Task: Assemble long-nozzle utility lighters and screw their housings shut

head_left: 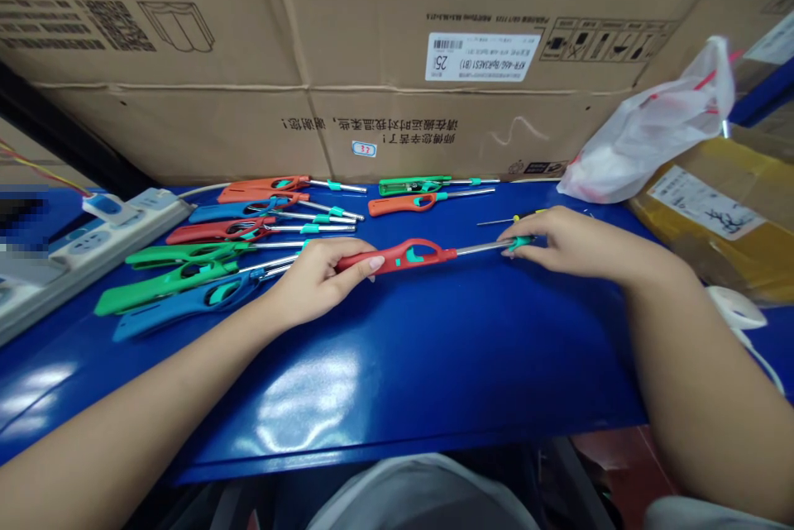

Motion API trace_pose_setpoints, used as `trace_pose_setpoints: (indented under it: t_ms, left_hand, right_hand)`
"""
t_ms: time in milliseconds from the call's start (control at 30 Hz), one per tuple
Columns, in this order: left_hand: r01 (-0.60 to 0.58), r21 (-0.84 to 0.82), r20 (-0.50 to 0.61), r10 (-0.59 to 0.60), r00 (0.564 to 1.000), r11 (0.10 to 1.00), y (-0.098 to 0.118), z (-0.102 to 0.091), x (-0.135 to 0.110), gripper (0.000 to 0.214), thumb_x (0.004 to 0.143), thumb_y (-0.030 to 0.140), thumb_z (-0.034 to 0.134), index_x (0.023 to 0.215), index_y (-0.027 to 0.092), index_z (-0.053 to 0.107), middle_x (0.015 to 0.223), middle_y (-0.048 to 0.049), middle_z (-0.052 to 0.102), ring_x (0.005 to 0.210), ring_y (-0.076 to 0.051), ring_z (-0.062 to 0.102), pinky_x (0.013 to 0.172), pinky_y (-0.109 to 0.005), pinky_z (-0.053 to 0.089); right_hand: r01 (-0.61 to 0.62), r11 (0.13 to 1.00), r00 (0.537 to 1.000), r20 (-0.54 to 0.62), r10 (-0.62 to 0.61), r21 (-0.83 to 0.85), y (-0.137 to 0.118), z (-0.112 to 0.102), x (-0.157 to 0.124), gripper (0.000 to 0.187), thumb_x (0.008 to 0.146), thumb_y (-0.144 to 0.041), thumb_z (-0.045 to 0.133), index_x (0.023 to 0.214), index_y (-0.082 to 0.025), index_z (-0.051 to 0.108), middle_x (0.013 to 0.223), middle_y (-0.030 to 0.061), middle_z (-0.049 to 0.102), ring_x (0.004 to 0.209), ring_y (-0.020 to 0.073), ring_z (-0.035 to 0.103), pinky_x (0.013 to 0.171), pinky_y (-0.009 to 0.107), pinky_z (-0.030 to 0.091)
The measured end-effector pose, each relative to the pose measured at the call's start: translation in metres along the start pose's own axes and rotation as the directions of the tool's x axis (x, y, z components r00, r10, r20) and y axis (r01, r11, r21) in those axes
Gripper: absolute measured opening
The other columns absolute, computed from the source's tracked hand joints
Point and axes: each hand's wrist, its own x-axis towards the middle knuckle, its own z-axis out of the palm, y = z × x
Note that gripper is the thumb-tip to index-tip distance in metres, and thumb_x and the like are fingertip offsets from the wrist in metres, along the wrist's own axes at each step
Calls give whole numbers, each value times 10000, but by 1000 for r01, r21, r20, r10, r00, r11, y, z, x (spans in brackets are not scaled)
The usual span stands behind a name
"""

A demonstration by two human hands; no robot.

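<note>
A long-nosed red gas lighter (425, 255) is held level above the blue table. My left hand (322, 278) is closed around the rear of its handle, thumb on top. At the other end, my right hand (562, 241) pinches a small teal sleeve (519, 242) at the tip of the metal tube. Left of my left hand lies a row of several lighters, among them a blue lighter (189, 305) and a green lighter (165, 286), with teal sleeves visible on some tubes. An orange lighter (406, 204) and another green lighter (415, 184) lie farther back.
A thin screwdriver (496, 222) lies just behind my right hand. The blue table (434, 373) backs onto a large cardboard box (385, 34). At left is a white power strip (93, 245); at right are a plastic bag (651, 129), a taped carton (744, 224) and a white mouse (736, 307).
</note>
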Motion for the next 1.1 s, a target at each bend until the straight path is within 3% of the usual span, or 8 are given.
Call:
trace_pose_setpoints:
  t_ms: [167,300,533,667,733,833,933,1100]
  left_hand:
    - [-7,-7,17,8,1000,1000,-4,5,0,350,999,420,564,835,154,722,770,-12,703,697,-135,622,666,-236,445]
    - [-89,6,14,89,996,996,-4,8,-1,286,1007,358,569,884,151,724,804,-16,713,714,-127,627,690,-227,457]
    - [-274,102,39,271,962,956,0,9,-4,198,1006,261,572,1055,129,712,902,-52,727,775,-144,641,728,-241,480]
    - [-349,162,36,348,937,923,-2,8,-5,184,1005,232,564,1086,136,698,938,-67,733,809,-160,666,752,-254,505]
    - [-360,198,4,366,931,912,-3,6,-5,172,1002,225,570,1088,142,694,950,-68,738,812,-159,677,755,-250,515]
    - [-377,259,-54,403,914,889,-3,4,-5,162,988,204,592,1102,136,685,950,-71,738,827,-162,689,763,-249,529]
    - [-417,313,-92,465,881,853,-2,3,-7,171,973,188,612,1121,134,678,954,-76,739,839,-166,697,776,-254,544]
    - [-430,354,-112,494,862,831,0,5,-8,190,966,200,620,1138,153,684,963,-84,752,835,-172,707,782,-272,561]
  right_hand:
    - [25,997,993,110,-34,79,-15,8,5,322,969,-331,530,1144,-208,770,1066,72,802,869,227,744,745,316,540]
    - [-2,977,976,215,-45,212,-35,13,7,392,1017,-404,485,1251,-186,712,860,42,779,713,175,706,656,264,505]
    - [83,973,964,232,-133,213,-60,20,10,414,1056,-425,418,1267,-174,669,825,55,753,690,179,671,645,269,452]
    - [125,987,985,110,-136,106,-61,26,11,400,1052,-416,434,1329,-204,631,1152,119,761,958,251,713,766,316,471]
    - [70,996,997,-23,-69,63,-58,28,12,376,1015,-437,530,1291,-199,624,1109,112,764,946,255,711,746,312,465]
    - [9,1000,972,-237,-7,7,-52,28,13,294,934,-475,667,1031,-198,651,881,49,749,771,212,685,634,274,407]
    - [106,991,934,-332,-129,-87,-50,28,14,292,974,-477,617,887,-200,648,820,24,734,723,183,668,607,269,368]
    - [198,953,869,-410,-278,-227,-53,32,14,308,1029,-445,534,937,-191,682,902,37,770,779,179,695,649,284,392]
